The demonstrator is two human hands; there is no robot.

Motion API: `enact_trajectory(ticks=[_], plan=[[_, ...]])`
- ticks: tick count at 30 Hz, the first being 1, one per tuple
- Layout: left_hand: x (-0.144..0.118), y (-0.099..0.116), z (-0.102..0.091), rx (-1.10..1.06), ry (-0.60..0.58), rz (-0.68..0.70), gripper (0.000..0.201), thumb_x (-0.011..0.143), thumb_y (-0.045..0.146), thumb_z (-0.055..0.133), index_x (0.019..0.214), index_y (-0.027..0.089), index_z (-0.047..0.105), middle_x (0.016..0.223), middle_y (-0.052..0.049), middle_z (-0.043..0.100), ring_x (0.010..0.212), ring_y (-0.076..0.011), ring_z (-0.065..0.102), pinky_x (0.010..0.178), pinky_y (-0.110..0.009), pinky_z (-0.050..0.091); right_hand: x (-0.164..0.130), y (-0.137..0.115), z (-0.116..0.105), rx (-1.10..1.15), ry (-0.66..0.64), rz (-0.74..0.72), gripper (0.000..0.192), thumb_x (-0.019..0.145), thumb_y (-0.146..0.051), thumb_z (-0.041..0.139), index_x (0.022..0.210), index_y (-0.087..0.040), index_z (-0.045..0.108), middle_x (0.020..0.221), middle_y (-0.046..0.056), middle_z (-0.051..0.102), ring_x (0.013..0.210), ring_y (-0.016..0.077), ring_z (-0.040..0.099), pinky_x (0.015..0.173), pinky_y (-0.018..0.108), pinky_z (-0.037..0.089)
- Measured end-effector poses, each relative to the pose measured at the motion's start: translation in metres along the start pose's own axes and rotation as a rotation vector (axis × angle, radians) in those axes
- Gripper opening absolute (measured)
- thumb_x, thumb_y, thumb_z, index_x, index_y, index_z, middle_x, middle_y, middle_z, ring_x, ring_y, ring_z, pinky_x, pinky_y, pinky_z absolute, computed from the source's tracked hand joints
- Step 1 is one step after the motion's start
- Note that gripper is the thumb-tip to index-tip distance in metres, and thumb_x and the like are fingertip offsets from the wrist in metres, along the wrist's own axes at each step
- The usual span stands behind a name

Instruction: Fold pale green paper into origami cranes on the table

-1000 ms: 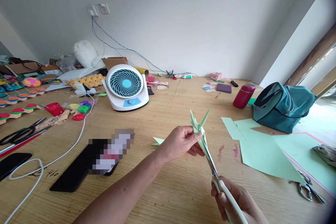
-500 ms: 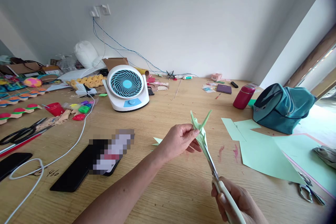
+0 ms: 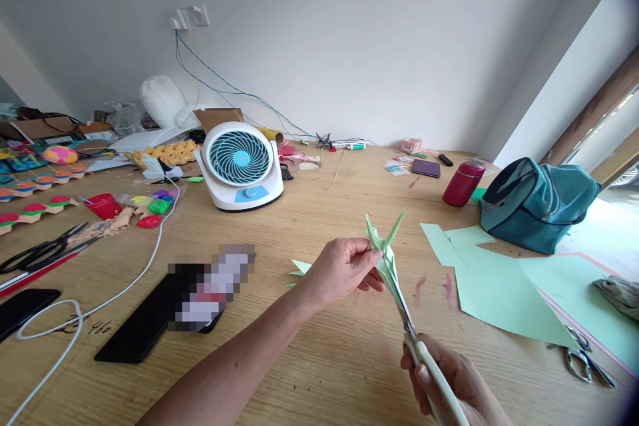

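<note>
Between the thumb and fingers of my left hand is a folded piece of light green paper, with two narrow points sticking up. My right hand grips the pale handles of a pair of scissors. Their blades reach up to the lower end of the folded paper and lie along it; whether they are cutting into it I cannot tell. Behind my left wrist, another pointed green paper piece lies on the table, partly hidden by the arm.
Green paper sheets and a second pair of scissors lie at right, near a teal bag and a red bottle. A fan stands behind. At left are a phone, a white cable and black scissors.
My left hand and the folded paper have shifted very slightly to the right and down. The scissors in my right hand stay nearly where they were.
</note>
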State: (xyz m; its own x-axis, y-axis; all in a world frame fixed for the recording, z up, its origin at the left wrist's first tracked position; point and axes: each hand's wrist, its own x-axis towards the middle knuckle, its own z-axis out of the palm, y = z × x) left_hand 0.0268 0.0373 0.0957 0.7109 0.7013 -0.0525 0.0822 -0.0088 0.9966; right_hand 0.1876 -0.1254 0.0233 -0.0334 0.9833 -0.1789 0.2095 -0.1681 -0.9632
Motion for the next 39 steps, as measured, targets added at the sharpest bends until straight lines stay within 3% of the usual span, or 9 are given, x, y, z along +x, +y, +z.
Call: enact_trajectory(ticks=[19, 27, 39], plan=[[-0.0018, 0.0006, 0.0014, -0.056, -0.031, -0.009, 0.049, 0.081, 0.063, 0.063, 0.084, 0.014, 0.064, 0.08, -0.007, 0.074, 0.067, -0.0158, 0.073, 0.059, -0.02, 0.053, -0.0005, 0.0012, 0.0002, 0.005, 0.018, -0.026, 0.054, 0.086, -0.07, 0.051, 0.082, -0.018, 0.06, 0.059, -0.002, 0.044, 0.056, 0.0125, 0.038, 0.052, 0.025, 0.036], [-0.002, 0.0014, 0.002, -0.037, -0.032, 0.003, 0.048, 0.083, 0.062, 0.061, 0.087, 0.014, 0.064, 0.079, -0.007, 0.073, 0.068, -0.0157, 0.074, 0.058, -0.019, 0.052, 0.0009, 0.0066, -0.0024, -0.05, 0.01, -0.052, 0.053, 0.089, -0.068, 0.047, 0.084, -0.017, 0.06, 0.06, 0.0, 0.048, 0.057, 0.014, 0.045, 0.054, 0.026, 0.04], [-0.0017, -0.0002, 0.0033, -0.022, -0.058, -0.001, 0.042, 0.087, 0.057, 0.058, 0.088, 0.015, 0.063, 0.085, -0.007, 0.075, 0.072, -0.0166, 0.075, 0.058, -0.019, 0.051, 0.0001, 0.0014, -0.0025, -0.037, 0.033, -0.06, 0.054, 0.088, -0.069, 0.049, 0.083, -0.017, 0.062, 0.06, -0.001, 0.046, 0.056, 0.0128, 0.042, 0.053, 0.025, 0.038]])
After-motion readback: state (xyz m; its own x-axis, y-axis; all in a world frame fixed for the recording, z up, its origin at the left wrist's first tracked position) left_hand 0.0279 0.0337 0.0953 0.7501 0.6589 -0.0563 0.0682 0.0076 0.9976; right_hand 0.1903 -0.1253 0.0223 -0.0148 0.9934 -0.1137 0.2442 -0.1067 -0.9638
